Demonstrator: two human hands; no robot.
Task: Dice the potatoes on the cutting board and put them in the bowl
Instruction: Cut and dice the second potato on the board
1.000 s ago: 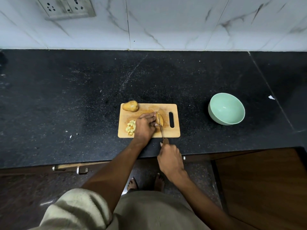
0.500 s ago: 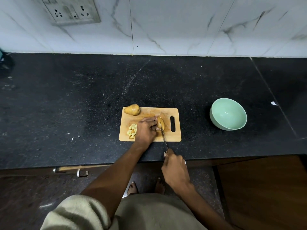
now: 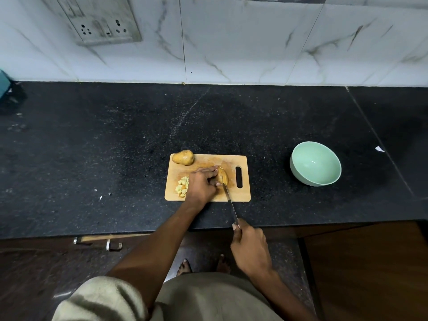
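Kitchen worktop, head cam, looking down. Nearest me, my right hand (image 3: 251, 247) sits off the front edge of the black worktop (image 3: 92, 158), fingers wrapped round the handle of a knife (image 3: 230, 201); the blade runs fwd & slightly left from that hand, its tip end on a potato piece (image 3: 224, 176). My left hand (image 3: 202, 181) lies on the wooden cutting board (image 3: 208, 162), fingers curled over the left side of that piece, pinning it; blade just right of the fingertips. How deep the blade sits in the piece, I cannot tell. Just left of the left hand, partly under its edge: a small heap of diced potato (image 3: 182, 186), on the board's near-left part. Beyond the left hand, at the board's far-left corner, a whole potato (image 3: 183, 157), skin on, hanging a bit over the edge. Well right of both hands, apart from the board, a pale green bowl (image 3: 315, 163) on the worktop, nothing visible inside. Farther right, a white scrap (image 3: 379, 148). Farthest back, marble-look wall tiles w/ a socket plate (image 3: 102, 22) up left.
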